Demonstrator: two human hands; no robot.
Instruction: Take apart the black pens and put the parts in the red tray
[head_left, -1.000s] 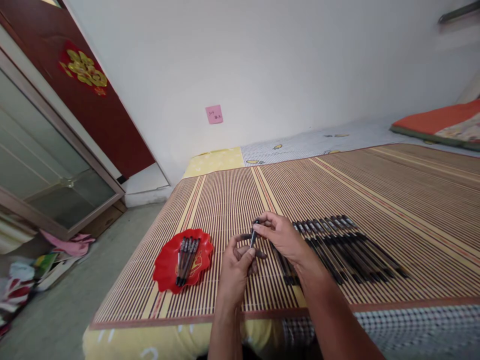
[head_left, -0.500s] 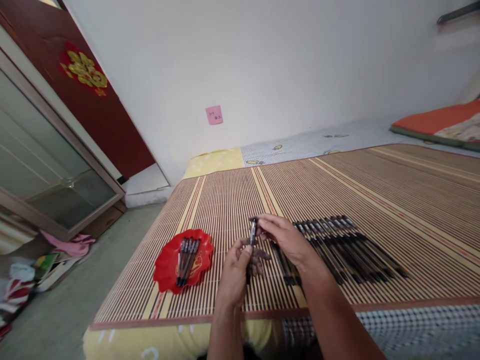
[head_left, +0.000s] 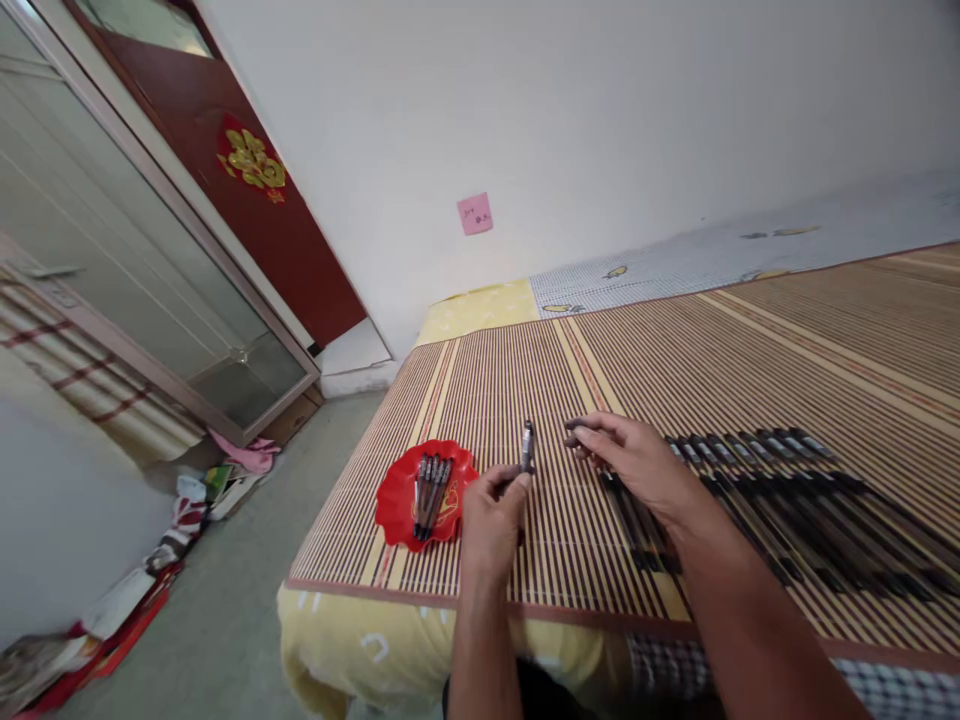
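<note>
My left hand (head_left: 495,515) is closed around the lower part of a dark pen (head_left: 527,445), which stands nearly upright with its capped top above the fingers. To the right, apart from that pen, my right hand (head_left: 626,455) hovers with its fingers bent and slightly parted, and no object shows between them. Left of my left hand, a red scalloped plate (head_left: 394,500) bears several dark pens (head_left: 433,495) lying side by side. Under and beyond my right forearm, several more black pens (head_left: 810,510) lie in rows on the striped mat.
A striped bamboo mat (head_left: 517,375) covers the bed, whose yellow-sheeted edge (head_left: 352,640) is nearest me. A pink note (head_left: 475,214) is stuck to the white wall. At left stand a glass-paned door (head_left: 172,270) and a red-brown door (head_left: 300,260); clothes and papers lie on the floor (head_left: 255,560).
The view has turned left, so everything appears further right. My right hand has come away from the pen's top and moved right. My left hand still holds the pen.
</note>
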